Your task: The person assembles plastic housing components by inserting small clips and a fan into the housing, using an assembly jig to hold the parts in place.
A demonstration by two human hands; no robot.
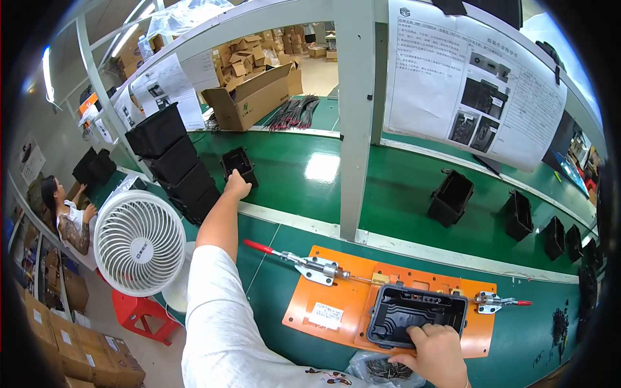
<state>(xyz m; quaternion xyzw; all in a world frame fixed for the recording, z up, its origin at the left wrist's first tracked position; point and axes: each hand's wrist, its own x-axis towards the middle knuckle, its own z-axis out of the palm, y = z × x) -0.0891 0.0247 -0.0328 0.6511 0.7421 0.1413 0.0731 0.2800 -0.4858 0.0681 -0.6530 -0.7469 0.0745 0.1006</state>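
Observation:
My left arm reaches far forward, and my left hand (pixel 238 186) grips the near side of a black plastic box (pixel 240 160) on the green belt; the fingertips are partly hidden. Closer in, a second open-topped black box (pixel 404 312) sits in an orange fixture plate (pixel 330 294). My right hand (pixel 436 352) pinches its near wall, fingers inside and thumb outside. Flanking that box are a left toggle clamp (pixel 320 270) and a right toggle clamp (pixel 490 302), both with red handles. A plastic bag of screws (pixel 388 368) lies beside my right hand.
A white fan (pixel 141 244) and a stack of black boxes (pixel 174 161) stand left. Several boxes (pixel 517 216) line the belt (pixel 394 174) at right. A white post (pixel 354 129) rises ahead. Small black parts (pixel 559 326) lie right. A co-worker (pixel 71 220) sits far left.

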